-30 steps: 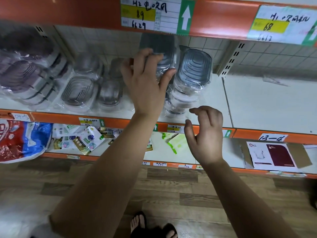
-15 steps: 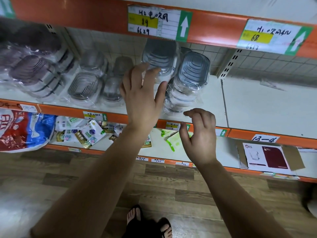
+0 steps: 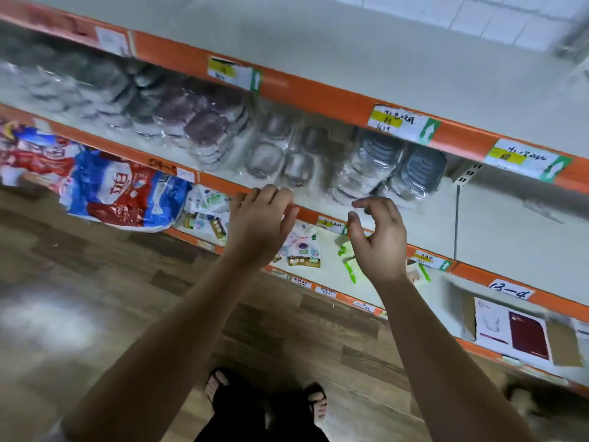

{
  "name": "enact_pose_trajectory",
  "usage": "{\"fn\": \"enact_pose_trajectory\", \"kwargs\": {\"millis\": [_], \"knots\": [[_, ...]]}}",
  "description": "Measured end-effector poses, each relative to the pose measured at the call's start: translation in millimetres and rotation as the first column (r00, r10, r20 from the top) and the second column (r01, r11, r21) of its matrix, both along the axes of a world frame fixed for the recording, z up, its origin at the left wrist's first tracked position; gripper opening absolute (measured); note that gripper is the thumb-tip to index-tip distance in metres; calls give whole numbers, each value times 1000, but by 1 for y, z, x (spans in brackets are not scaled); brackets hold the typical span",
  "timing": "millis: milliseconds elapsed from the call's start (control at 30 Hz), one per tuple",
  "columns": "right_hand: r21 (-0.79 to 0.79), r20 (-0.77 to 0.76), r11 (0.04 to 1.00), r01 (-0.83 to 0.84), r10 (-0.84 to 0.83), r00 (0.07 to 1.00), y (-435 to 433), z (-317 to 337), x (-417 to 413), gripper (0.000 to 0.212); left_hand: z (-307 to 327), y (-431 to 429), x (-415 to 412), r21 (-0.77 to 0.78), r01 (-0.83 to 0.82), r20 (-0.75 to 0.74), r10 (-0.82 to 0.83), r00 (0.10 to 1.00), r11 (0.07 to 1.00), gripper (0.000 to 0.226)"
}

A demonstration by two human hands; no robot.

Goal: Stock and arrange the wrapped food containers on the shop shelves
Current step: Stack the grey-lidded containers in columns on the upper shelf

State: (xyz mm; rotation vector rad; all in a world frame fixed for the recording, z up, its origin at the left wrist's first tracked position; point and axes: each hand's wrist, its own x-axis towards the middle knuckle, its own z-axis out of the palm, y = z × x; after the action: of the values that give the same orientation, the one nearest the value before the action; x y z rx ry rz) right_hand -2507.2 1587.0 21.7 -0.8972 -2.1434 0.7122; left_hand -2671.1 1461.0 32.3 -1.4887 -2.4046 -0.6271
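Observation:
Plastic-wrapped stacks of food containers line the middle shelf. Two grey-lidded stacks lean at the right end of the row, clear ones sit in the middle, and dark purple-lidded ones lie further left. My left hand hovers in front of the shelf's orange edge below the clear stacks, fingers loosely bent and holding nothing. My right hand hangs in front of the same edge below the grey-lidded stacks, fingers loosely curled and empty. Neither hand touches a container.
The shelf's right part beyond the grey stacks is bare. Below, a lower shelf carries a red-and-blue bag, small packets and a flat box. Orange rails carry price labels. My sandalled feet stand on wood-pattern flooring.
My left hand has let go of the grey-lidded stack and drawn back down to the shelf edge. The view has swung left and tilted, showing more of the row.

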Motion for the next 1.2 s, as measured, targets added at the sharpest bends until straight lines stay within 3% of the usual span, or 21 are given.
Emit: {"fn": "enact_pose_trajectory", "kwargs": {"millis": [200,500,667,1067,1200], "knots": [[-108,69,992,-68,76,995,-55,39,-61,14,42,-87,-64,-52,-78,17,79,997,996,24],[-76,-10,986,-147,147,989,-169,77,-215,15,90,-231,-192,-30,-96,-60,94,994,995,23],[-77,-28,976,-204,203,979,-226,80,-290,14,97,-293,-262,-64,-172,-8,172,985,983,27],[-94,23,968,-233,236,971,-266,44,-475,19,73,-341,-441,-107,-187,113,199,973,976,31],[-223,1,963,-153,157,988,-268,34,-570,17,73,-350,-526,-145,-168,111,185,977,975,32]]}}
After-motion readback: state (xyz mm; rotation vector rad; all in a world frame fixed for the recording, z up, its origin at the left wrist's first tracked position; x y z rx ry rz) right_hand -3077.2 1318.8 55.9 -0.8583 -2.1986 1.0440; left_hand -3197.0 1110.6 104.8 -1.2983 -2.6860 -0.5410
